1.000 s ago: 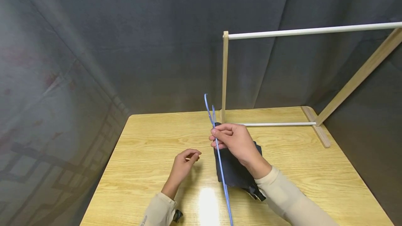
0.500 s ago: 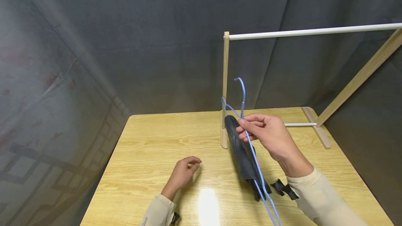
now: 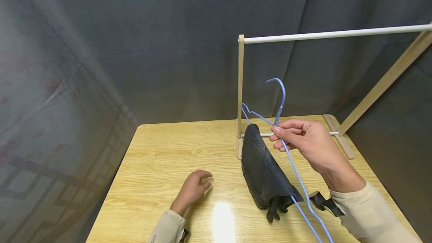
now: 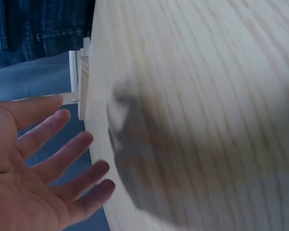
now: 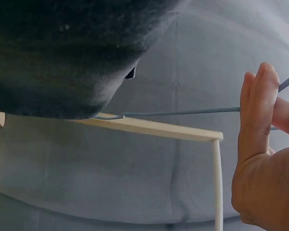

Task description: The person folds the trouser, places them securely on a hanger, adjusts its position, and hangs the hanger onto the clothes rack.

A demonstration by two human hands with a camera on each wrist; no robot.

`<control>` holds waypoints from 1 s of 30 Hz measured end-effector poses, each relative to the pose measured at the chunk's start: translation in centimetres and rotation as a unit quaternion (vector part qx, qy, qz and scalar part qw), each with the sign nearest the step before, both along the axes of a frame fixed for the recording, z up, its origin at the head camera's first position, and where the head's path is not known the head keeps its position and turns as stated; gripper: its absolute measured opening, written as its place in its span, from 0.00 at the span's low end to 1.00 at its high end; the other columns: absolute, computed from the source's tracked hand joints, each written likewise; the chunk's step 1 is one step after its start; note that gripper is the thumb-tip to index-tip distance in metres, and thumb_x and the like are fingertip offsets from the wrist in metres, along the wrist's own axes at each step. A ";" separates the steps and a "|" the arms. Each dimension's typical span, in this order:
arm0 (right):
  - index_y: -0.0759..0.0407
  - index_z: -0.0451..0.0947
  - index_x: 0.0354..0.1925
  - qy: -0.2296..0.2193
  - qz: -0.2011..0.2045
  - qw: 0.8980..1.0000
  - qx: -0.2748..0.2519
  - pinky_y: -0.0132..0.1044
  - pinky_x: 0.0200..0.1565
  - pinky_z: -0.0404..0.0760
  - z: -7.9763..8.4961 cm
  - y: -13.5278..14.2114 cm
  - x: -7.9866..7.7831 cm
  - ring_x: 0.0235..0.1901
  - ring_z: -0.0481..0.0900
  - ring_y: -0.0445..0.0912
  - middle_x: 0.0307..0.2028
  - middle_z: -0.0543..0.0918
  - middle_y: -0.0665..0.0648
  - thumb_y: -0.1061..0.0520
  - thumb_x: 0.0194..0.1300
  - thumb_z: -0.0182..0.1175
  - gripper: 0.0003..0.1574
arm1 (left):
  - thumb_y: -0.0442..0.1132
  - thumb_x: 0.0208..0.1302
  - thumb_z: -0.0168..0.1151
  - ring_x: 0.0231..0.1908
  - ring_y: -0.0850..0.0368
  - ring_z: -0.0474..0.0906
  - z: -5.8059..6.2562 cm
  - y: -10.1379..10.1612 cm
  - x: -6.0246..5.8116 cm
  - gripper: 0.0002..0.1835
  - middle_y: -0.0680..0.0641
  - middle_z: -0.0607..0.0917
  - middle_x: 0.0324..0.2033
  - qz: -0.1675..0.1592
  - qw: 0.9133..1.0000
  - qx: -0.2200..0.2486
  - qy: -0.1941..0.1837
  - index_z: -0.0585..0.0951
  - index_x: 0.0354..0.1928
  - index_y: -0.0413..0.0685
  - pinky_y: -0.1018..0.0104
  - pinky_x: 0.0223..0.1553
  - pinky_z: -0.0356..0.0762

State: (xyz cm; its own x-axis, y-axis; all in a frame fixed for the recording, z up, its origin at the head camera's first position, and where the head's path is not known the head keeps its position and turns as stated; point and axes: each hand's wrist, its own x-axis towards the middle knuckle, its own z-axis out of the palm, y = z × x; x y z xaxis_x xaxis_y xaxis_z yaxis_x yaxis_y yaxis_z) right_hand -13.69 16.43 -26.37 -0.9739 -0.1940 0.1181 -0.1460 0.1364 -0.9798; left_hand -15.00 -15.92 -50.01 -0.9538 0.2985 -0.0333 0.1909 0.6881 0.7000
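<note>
A blue wire hanger is pinched just below its hook between the thumb and fingers of my right hand. Folded dark jeans with pocket stitching hang on it, tilted above the table. In the right wrist view the dark cloth fills the upper left, and the hanger wire runs into the fingers. My left hand is low over the table, left of the jeans, holding nothing. Its fingers are relaxed and spread in the left wrist view, where denim shows at the upper left.
A clothes rack with a white top rail and wooden posts stands at the back right of the wooden table. Its lower white bar passes behind the right hand. Grey curtains enclose the back and sides.
My right hand has carried the hanger and jeans to the right, turning them so the hook and folded side show. The left hand has shifted slightly nearer, its fingers a little looser.
</note>
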 end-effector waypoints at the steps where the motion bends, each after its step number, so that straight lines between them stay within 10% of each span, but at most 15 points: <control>1: 0.62 0.81 0.38 0.005 0.000 1.000 -0.006 0.34 0.31 0.85 0.1 0.2 -0.1 0.24 0.87 0.41 0.28 0.89 0.50 0.60 0.63 0.62 0.06 | 0.39 0.60 0.65 0.57 0.39 0.74 -0.1 0.0 0.0 0.16 0.41 0.80 0.55 -0.001 1.000 -0.012 0.004 0.81 0.51 0.46 0.40 0.57 0.71; 12: 0.63 0.83 0.36 0.011 -0.028 0.999 -0.042 0.32 0.30 0.85 1.7 2.1 -1.7 0.23 0.86 0.42 0.27 0.89 0.53 0.61 0.62 0.63 0.06 | 0.54 0.38 0.75 0.71 0.23 0.31 -1.6 -0.3 1.2 0.48 0.35 0.49 0.74 -0.027 0.993 -0.099 -0.055 0.69 0.66 0.54 0.14 0.52 0.29; 30: 0.54 0.85 0.37 -0.031 -0.098 0.995 -0.011 0.28 0.29 0.84 5.3 5.7 -7.6 0.25 0.87 0.40 0.28 0.89 0.51 0.52 0.56 0.68 0.10 | 0.55 0.30 0.75 0.69 0.19 0.32 -2.4 0.5 1.9 0.53 0.33 0.49 0.73 -0.021 0.991 -0.133 -0.017 0.68 0.67 0.55 0.12 0.49 0.31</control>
